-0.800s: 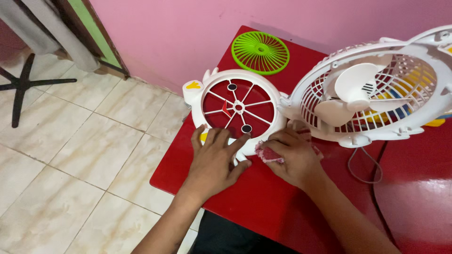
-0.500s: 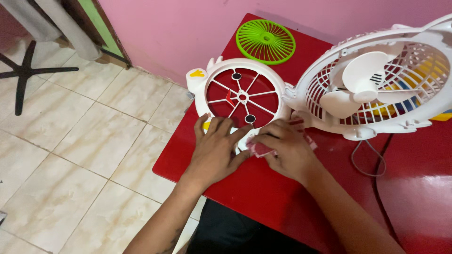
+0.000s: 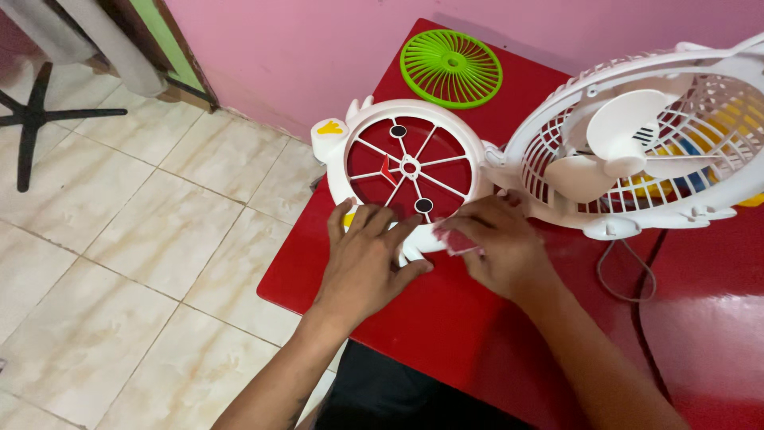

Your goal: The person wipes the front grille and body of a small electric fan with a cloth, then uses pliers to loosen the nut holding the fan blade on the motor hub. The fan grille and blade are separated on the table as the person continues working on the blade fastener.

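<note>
Seen from the head camera, a white round frame [image 3: 410,169] with thin spokes lies flat on the red table [image 3: 477,334], near its left edge, and everything else is best placed from that frame. The left hand [image 3: 370,259] lies palm down on the frame's near rim, fingers spread and loosely curled over the edge, seemingly pressing it flat so it does not slide. Just right of it, at the same near rim, the right hand [image 3: 497,243] pinches a small pink-red thing [image 3: 455,241] between thumb and fingertips; I cannot tell what it is. That piece touches or nearly touches the frame's edge, right beside the left fingertips. To the frame's right, touching it, stands a white fan cage [image 3: 637,151] with its blade inside. Beyond the frame lies a green grille [image 3: 450,68].
</note>
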